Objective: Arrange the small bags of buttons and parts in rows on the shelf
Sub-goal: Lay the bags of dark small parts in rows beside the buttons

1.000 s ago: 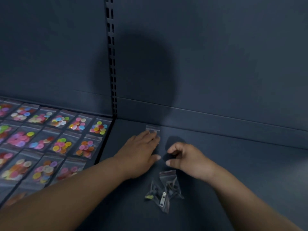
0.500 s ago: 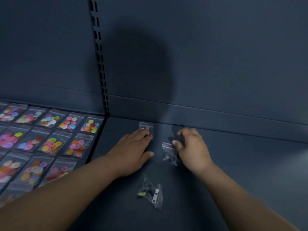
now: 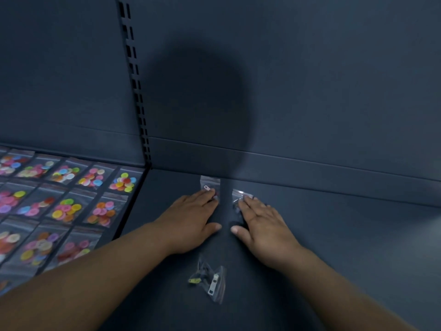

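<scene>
Head view: left hand [image 3: 191, 220] and right hand [image 3: 262, 225], each grip flat with straight fingers, press left bag [image 3: 210, 183] and right bag [image 3: 238, 194] side by side near shelf [image 3: 358, 235] rear; loose bags [image 3: 212, 280] lie between forearms.

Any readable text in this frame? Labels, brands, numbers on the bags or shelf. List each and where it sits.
None readable.
button bags: clear plastic, no print visible.
left parts bag under the left hand, right parts bag under the right hand, loose parts bags in front: no label visible; any tiny marking is too small to tell.
slotted upright, back panel: bare.
</scene>
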Demonstrator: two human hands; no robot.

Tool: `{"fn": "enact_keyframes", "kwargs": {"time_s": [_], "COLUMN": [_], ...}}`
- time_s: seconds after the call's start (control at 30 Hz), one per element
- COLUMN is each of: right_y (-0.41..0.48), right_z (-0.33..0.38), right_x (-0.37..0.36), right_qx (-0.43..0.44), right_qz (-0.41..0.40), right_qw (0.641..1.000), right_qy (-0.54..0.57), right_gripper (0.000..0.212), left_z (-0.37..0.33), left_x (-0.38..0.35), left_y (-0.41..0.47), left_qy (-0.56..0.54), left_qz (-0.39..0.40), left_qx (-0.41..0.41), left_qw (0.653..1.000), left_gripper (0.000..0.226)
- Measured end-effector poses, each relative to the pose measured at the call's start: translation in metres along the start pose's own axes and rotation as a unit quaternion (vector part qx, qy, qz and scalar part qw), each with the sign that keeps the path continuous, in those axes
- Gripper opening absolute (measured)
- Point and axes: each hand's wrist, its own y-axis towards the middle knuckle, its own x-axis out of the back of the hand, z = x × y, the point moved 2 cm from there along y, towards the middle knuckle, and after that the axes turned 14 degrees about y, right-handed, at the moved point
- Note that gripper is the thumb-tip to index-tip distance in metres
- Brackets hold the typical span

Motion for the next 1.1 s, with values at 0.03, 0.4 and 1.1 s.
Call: {"fn": "enact_keyframes", "kwargs": {"time_s": [0.03,0.4,1.1], "right_y": [0.003,0.019,0.015], "right_z": [-0.002,-0.012,-0.010], "right_x": [0.002,0.004,0.013], "right_qx": [0.000,0.008,0.073], "right_qz": [-0.004,0.023,0.026], "right_qw": [1.000,0.999,0.997], "right_qy": [0.003,-0.023,-0.009], "right_gripper": [0.069,0.077,0.066], "left_z": [-0.002,-0.006,-0.009], "left_x": [0.001,0.000,0.015], "left_y": [0.001,0.013,0.006], "left_qy": [-0.002,0.014,-0.034], "left_qz": [-0.002,0.011,-0.021], "left_qx": [-0.003,0.005,0.003], "left_qw": [1.000,1.000,0.999], "left_gripper": [0.069,0.072,0.064]}}
